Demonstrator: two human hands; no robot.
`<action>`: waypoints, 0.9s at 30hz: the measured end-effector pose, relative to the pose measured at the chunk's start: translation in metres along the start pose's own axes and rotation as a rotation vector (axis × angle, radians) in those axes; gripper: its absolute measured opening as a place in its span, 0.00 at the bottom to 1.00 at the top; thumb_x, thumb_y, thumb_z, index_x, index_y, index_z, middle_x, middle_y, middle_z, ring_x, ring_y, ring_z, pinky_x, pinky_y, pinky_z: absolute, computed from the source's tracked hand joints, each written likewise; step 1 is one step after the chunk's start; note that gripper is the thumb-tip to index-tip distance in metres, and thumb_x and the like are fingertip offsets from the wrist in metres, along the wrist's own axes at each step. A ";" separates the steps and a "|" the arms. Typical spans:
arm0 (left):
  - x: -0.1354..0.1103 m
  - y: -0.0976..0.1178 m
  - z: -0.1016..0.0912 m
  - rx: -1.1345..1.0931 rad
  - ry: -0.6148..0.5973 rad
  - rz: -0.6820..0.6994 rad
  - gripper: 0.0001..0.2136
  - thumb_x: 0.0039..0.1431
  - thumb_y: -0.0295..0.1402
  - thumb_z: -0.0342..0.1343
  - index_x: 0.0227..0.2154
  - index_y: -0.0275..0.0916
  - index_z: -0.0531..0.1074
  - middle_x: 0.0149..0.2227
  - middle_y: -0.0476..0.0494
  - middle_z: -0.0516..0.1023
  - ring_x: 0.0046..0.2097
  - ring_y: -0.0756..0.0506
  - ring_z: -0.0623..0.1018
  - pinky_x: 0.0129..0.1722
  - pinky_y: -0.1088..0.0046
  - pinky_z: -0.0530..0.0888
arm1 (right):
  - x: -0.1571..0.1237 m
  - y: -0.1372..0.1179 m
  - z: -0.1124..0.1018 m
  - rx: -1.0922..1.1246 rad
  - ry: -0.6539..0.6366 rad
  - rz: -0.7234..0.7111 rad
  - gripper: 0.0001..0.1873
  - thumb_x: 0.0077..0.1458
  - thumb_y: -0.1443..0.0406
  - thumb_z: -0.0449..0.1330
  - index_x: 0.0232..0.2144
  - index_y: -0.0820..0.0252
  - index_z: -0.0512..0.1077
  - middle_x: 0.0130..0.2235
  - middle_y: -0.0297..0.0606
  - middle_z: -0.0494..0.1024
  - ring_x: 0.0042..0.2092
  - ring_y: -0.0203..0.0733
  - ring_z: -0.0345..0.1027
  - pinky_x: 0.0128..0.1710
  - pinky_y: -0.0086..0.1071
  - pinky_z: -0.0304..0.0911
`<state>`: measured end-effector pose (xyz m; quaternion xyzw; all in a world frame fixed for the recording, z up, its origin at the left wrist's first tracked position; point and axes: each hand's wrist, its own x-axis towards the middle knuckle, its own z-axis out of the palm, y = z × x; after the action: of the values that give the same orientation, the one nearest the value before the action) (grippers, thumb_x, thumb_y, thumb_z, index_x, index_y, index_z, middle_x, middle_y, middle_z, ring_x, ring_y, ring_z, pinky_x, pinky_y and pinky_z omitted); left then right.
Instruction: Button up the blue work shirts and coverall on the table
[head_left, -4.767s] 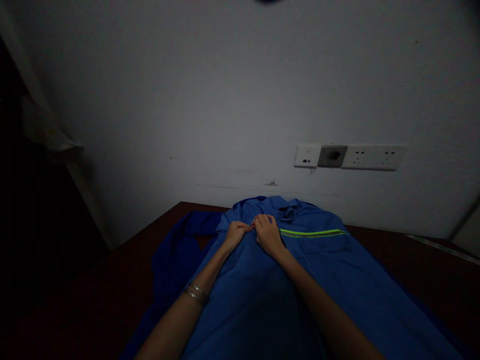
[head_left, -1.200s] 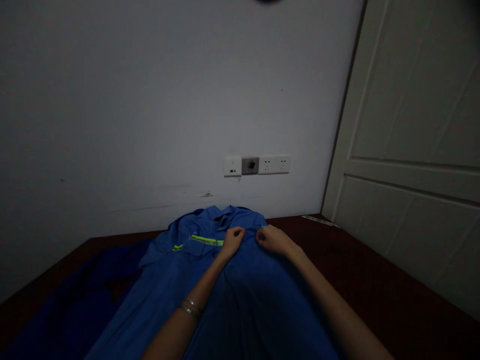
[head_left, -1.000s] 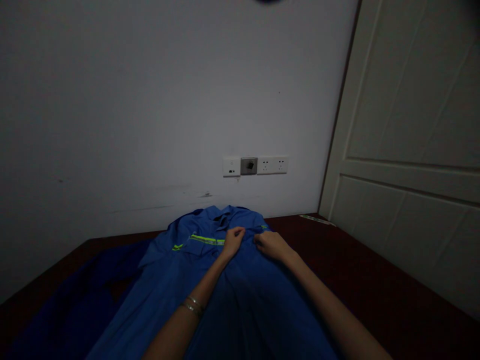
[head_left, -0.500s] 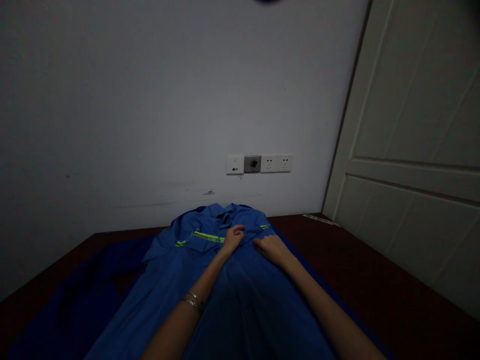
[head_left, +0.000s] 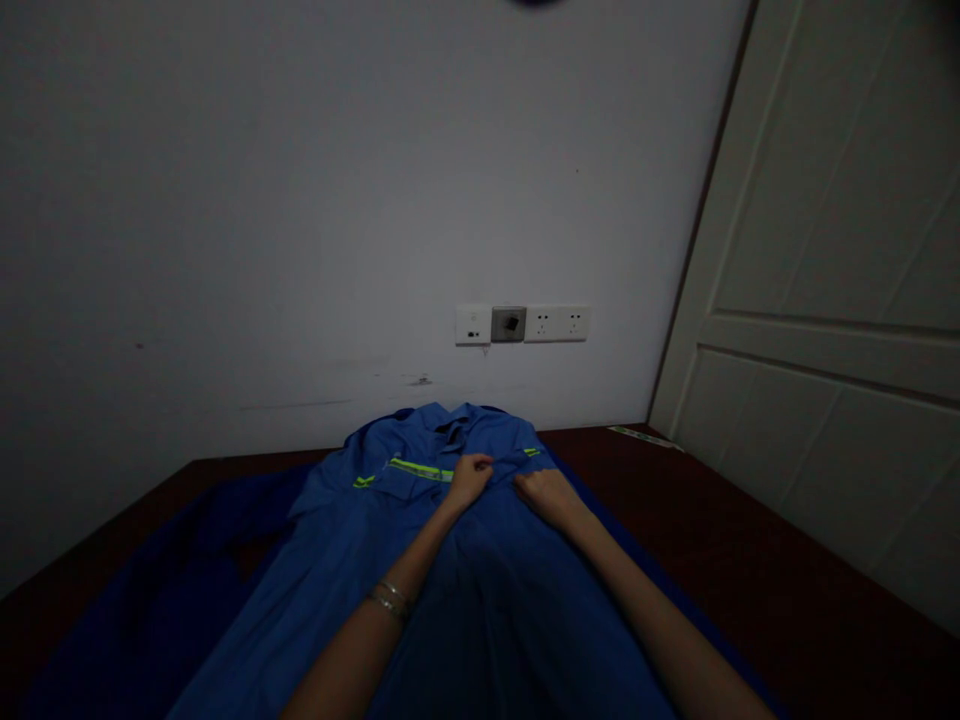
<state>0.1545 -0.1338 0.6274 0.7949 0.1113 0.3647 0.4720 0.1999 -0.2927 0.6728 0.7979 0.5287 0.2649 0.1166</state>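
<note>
A blue work garment [head_left: 330, 560] lies spread out with its collar [head_left: 452, 420] toward the wall. Yellow-green reflective strips [head_left: 420, 470] cross its chest. My left hand [head_left: 470, 482] is on the middle of the chest, its fingers curled in a pinch on the cloth beside the strip. Just to its right, my right hand [head_left: 550, 495] is closed with thumb and fingers together on the same cloth. Creases run between the two hands. The small spot of cloth inside each pinch is hidden by the fingers.
A darker blue cloth [head_left: 150, 590] lies at the left and partly under the garment. The dark red surface [head_left: 720, 530] meets a white wall [head_left: 300, 200] with sockets [head_left: 556, 323]. A pale panelled door [head_left: 832, 300] stands at right, and a thin printed strip [head_left: 643, 437] lies near it.
The view has shifted slightly. Both hands stay closed at the garment's chest, nearly in the same place; otherwise little differs.
</note>
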 end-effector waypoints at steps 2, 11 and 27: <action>-0.001 0.001 -0.001 0.023 0.011 0.003 0.12 0.46 0.23 0.50 0.35 0.29 0.73 0.32 0.42 0.77 0.34 0.49 0.74 0.36 0.76 0.69 | 0.000 0.000 0.000 -0.004 0.002 0.008 0.18 0.58 0.64 0.42 0.33 0.65 0.70 0.31 0.48 0.76 0.34 0.44 0.71 0.32 0.31 0.59; -0.002 0.003 -0.002 0.091 0.061 0.001 0.10 0.47 0.25 0.49 0.29 0.32 0.75 0.31 0.44 0.77 0.34 0.48 0.74 0.36 0.75 0.68 | -0.001 -0.001 0.000 0.014 -0.004 0.028 0.19 0.58 0.63 0.42 0.33 0.65 0.71 0.31 0.48 0.76 0.35 0.44 0.70 0.33 0.31 0.59; 0.000 0.008 -0.003 -0.021 0.115 -0.005 0.10 0.47 0.27 0.50 0.30 0.32 0.75 0.32 0.43 0.77 0.35 0.48 0.74 0.36 0.75 0.69 | -0.003 -0.003 -0.009 0.174 0.080 0.128 0.16 0.58 0.61 0.42 0.38 0.59 0.67 0.37 0.41 0.74 0.39 0.40 0.68 0.35 0.29 0.57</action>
<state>0.1514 -0.1361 0.6346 0.7672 0.1364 0.4099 0.4741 0.1922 -0.2950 0.6780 0.8259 0.5020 0.2567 0.0084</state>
